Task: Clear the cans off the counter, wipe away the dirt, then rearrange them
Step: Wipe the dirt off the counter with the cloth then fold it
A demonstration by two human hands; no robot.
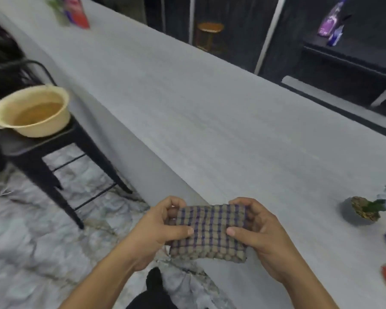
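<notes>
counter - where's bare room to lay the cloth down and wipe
The counter is bare from the hands up to the packets at its far end. Crowded only at the right edge, around the small potted plant. Both hands grip the cloth.

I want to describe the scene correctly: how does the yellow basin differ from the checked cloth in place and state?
The yellow basin stands on a black stool beside the counter, touched by no hand; the checked cloth is held by both the left hand and right hand. The basin is rigid and holds brownish liquid; the cloth is soft and folded. Neither rests on the counter.
</notes>
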